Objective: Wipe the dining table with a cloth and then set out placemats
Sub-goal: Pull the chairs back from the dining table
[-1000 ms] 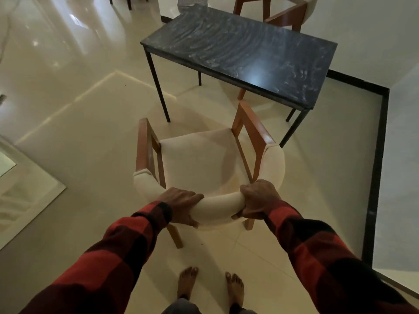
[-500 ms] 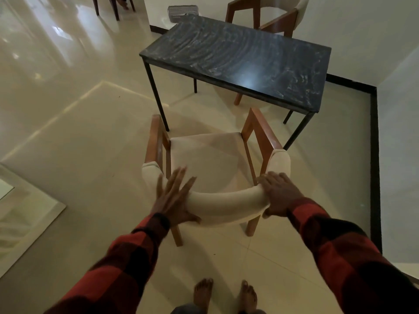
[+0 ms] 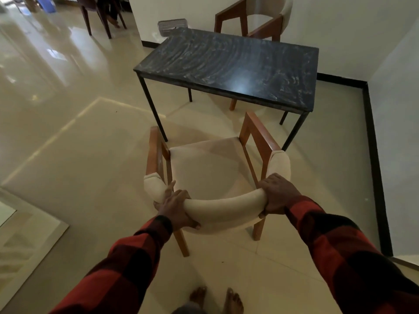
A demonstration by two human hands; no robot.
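A dark marbled dining table [image 3: 229, 64] on thin black legs stands ahead of me, its top bare and streaked. In front of it, facing it, is a wooden armchair [image 3: 208, 164] with a cream seat and a padded cream backrest. My left hand [image 3: 175, 206] grips the left part of that backrest. My right hand [image 3: 277, 193] grips its right part. No cloth or placemat is in view.
A second wooden armchair [image 3: 260, 17] stands behind the table by the white wall. A wire basket [image 3: 172, 25] sits past the table's far left corner. Dark chairs [image 3: 97, 12] stand at the far left. My bare feet [image 3: 216, 299] are on the glossy tile floor.
My left hand, spread open over the backrest half a second ago, has closed on it again. The chair stands closer to the table than a second ago.
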